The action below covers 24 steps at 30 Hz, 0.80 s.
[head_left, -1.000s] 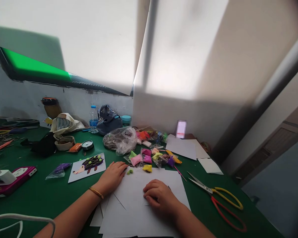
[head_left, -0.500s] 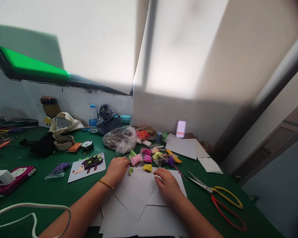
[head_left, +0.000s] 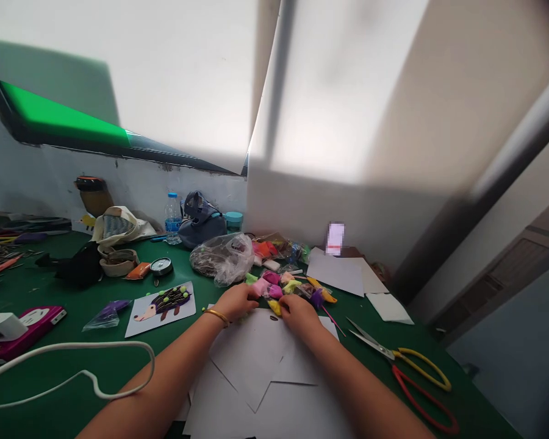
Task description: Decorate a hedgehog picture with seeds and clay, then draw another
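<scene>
My right hand curls at the yellow lump, left hand by the pink packet, mid-frame; grips unclear. Best pinch lightly.

A bare strip of the green surface lay between the right forearm and the scissors; another separated the scissors from the right edge. Just beyond the fingers, colored packets and the plastic bag blocked a low path to the far edge. Toward the left edge, open surface separated the hedgehog card from the magenta device, interrupted by a purple packet; a white cable looped across the near-left corner, passing in front of the left forearm.
</scene>
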{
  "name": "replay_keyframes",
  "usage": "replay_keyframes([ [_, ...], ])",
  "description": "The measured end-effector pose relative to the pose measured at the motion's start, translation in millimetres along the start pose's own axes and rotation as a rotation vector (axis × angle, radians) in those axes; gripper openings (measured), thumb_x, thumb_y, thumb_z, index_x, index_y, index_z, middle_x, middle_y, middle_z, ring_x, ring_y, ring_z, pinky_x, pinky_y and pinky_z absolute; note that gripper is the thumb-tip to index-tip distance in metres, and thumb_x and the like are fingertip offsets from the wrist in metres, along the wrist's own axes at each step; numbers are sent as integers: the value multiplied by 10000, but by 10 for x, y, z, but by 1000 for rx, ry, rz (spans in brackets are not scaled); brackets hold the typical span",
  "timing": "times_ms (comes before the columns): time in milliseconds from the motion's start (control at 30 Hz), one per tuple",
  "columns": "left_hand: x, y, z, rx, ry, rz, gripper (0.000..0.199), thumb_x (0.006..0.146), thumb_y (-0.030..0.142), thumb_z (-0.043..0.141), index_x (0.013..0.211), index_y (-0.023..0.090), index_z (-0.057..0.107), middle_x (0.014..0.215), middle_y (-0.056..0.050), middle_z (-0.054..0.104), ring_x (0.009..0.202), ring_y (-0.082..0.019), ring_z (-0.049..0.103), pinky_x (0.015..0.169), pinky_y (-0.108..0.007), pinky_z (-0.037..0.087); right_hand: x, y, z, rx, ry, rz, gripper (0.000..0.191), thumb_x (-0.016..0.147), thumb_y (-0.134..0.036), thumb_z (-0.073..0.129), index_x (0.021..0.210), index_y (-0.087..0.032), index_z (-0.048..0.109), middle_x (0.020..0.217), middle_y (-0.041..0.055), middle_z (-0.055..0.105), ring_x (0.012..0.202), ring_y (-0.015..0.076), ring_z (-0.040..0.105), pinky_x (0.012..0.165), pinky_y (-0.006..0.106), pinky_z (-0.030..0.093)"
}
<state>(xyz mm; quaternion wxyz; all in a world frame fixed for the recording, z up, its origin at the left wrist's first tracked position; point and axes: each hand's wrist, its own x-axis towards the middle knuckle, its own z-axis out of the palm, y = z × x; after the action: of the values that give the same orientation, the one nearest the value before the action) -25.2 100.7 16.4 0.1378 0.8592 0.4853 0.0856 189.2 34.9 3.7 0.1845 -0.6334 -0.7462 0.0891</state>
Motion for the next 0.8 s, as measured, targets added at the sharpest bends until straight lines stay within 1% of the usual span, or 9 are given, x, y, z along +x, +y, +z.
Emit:
replay_keyframes([
  [100,75,64,24,25,-19,-28,187,767,333,667,899,235,756,980,-46,731,905,-219,664,766,-257,477,13,43,10,14,2,35,203,895,-204,535,973,-209,722,986,58,715,890,189,641,727,247,403],
  [200,94,47,-8,70,-38,-90,170,762,269,631,875,234,754,965,-63,730,900,-228,670,796,-285,491,20,65,15,45,-1,46,203,879,-198,546,967,-215,727,987,56,719,893,196,644,729,251,407],
  [300,46,-69,-132,118,-76,-160,137,722,227,647,809,231,753,919,-75,740,876,-238,684,809,-309,504,37,97,9,96,-16,48,213,872,-197,554,966,-227,743,1002,48,731,926,205,651,758,255,427],
  [367,-3,-146,-237,149,-90,-204,122,693,203,665,777,214,752,909,-103,744,877,-263,690,816,-341,508,52,137,1,139,-23,59,243,885,-198,543,1012,-235,747,1048,50,736,961,212,659,798,265,448],
  [467,-53,-136,-327,163,-82,-216,135,698,205,667,794,195,762,921,-135,744,892,-287,690,826,-367,501,63,225,-14,205,-15,87,325,924,-179,471,1128,-226,720,1096,53,732,957,204,678,810,271,479],
  [533,-56,-15,-302,133,-79,-158,162,726,250,662,842,228,772,935,-95,752,882,-256,688,809,-324,496,47,283,-27,230,-4,107,380,935,-156,401,1157,-214,704,1084,51,732,901,188,694,770,265,495],
  [633,-38,275,-160,77,-89,-44,182,768,365,656,860,262,775,884,-40,753,843,-216,687,766,-274,488,-17,323,-53,219,7,119,390,915,-146,381,1107,-206,715,1045,52,736,880,187,694,754,271,499],
  [733,-36,551,2,76,-58,7,238,759,429,680,901,260,770,918,-51,747,916,-258,680,831,-332,478,-104,276,-70,171,9,93,305,885,-179,472,1048,-216,728,1053,51,730,957,204,670,799,273,476],
  [800,-50,669,77,94,-35,12,210,772,382,666,895,244,766,956,-78,740,983,-286,664,880,-378,461,-147,214,-62,127,8,73,242,868,-198,528,995,-224,732,1030,48,725,944,206,658,780,265,456],
])
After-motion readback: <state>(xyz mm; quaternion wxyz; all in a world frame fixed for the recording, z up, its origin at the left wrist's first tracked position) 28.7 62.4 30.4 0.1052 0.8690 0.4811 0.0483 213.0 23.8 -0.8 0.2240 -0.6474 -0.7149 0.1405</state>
